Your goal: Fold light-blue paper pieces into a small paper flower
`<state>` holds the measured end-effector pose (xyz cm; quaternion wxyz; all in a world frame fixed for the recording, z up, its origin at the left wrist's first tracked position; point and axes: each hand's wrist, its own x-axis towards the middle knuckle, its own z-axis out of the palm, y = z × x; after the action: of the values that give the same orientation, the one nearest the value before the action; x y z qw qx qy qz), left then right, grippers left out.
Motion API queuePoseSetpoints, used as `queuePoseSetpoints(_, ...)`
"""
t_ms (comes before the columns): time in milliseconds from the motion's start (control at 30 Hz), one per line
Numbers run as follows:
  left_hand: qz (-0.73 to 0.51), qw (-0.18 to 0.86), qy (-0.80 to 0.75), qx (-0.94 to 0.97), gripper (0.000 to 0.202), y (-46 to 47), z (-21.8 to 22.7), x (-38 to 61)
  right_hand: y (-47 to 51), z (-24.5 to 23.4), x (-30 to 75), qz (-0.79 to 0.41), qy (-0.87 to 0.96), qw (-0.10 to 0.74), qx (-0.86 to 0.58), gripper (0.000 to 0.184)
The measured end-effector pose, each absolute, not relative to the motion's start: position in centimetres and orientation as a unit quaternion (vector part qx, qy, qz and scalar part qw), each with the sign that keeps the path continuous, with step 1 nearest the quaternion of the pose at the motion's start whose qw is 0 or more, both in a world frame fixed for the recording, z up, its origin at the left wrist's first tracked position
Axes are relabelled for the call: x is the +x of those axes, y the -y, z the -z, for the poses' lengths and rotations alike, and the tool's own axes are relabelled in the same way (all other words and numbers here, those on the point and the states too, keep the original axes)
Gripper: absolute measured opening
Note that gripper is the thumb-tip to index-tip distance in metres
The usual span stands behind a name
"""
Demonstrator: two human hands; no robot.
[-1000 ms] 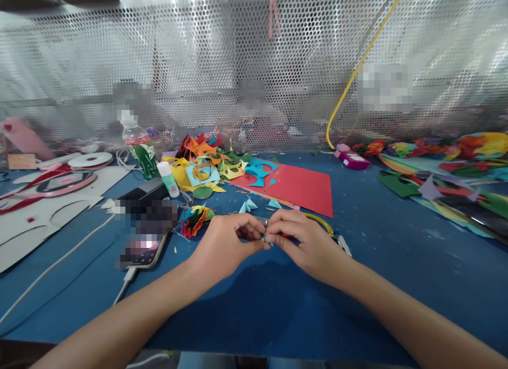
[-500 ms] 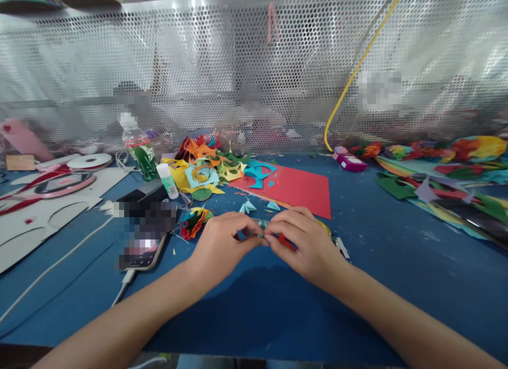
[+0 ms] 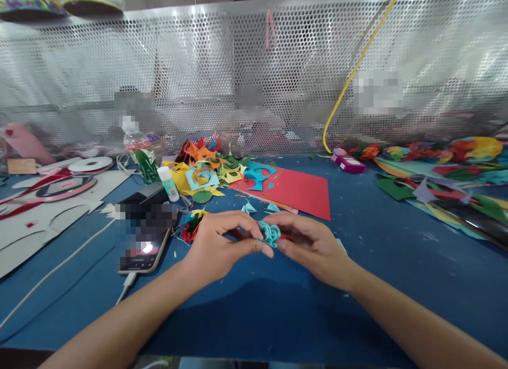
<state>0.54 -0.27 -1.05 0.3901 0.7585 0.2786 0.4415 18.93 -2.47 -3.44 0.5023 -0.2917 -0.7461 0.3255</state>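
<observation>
A small teal rolled-paper flower [image 3: 269,233] is held up above the blue table, its curled layers facing me. My left hand [image 3: 226,242] pinches it from the left between thumb and fingers. From the right, my right hand [image 3: 311,247] closes on its edge with the fingertips. A thin red piece [image 3: 284,237] shows between the right fingers; most of it is hidden, so I cannot tell what it is. Just beyond my hands lie small folded light-blue paper scraps [image 3: 248,208]. By my left hand rests a multicoloured paper bundle [image 3: 191,224], partly covered.
Coloured paper cut-offs [image 3: 214,171] are heaped beside a red sheet [image 3: 304,192]. On the left are a glue stick [image 3: 169,184], a green-labelled bottle [image 3: 143,155] and a phone [image 3: 148,242] on a cable. A purple box [image 3: 350,164] stands before the perforated metal panel [image 3: 254,67].
The teal paper flower, mostly hidden between the fingertips before, now shows its curled face. My hands have moved slightly apart around it, and the right hand has turned.
</observation>
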Motion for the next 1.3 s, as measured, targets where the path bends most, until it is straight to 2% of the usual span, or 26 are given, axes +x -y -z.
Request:
queuePoseSetpoints(167, -0.455, 0.419, -0.233, 0.750, 0.013, 0.2, 1.5, 0.5, 2.4, 3.5, 19.1, -0.286, 0.740, 0.520, -0.317, 0.019)
queuePoseSetpoints(300, -0.451, 0.493, -0.243, 0.703, 0.007, 0.1, 1.5, 0.3, 2.4, 3.4, 19.8, -0.286, 0.745, 0.521, -0.304, 0.019)
queuePoseSetpoints(400, -0.435, 0.486, -0.256, 0.714, 0.015, -0.1, 1.2, 0.1, 2.4, 3.1, 19.9, -0.277, 0.750, 0.526, -0.290, 0.017)
queuePoseSetpoints(533, -0.375, 0.492, -0.226, 0.752, 0.013, -0.5, 0.8, -0.1, 2.3, 2.7, 19.8, -0.244, 0.770, 0.519, -0.279, 0.015)
queuePoseSetpoints(667, -0.342, 0.580, -0.248, 0.696, 0.018, -1.1, 0.8, -0.2, 2.2, 2.5, 19.7, -0.256, 0.786, 0.495, -0.268, 0.013)
queuePoseSetpoints(800, -0.242, 0.672, -0.249, 0.655, 0.013, -1.6, 1.2, -0.1, 2.2, 2.6, 19.8, -0.264, 0.799, 0.470, -0.265, 0.012)
queuePoseSetpoints(967, -0.162, 0.722, -0.236, 0.630, 0.014, -1.7, 1.7, 0.0, 2.2, 2.6, 19.8, -0.278, 0.820, 0.438, -0.244, 0.013)
queuePoseSetpoints(1133, -0.158, 0.689, -0.252, 0.661, 0.012, -1.4, 1.7, 0.2, 2.3, 2.3, 19.6, -0.317, 0.817, 0.405, -0.262, 0.012)
queuePoseSetpoints(1300, -0.282, 0.535, -0.344, 0.718, 0.014, -1.1, 1.5, 0.5, 2.4, 2.4, 19.4, -0.366, 0.746, 0.410, -0.376, 0.016)
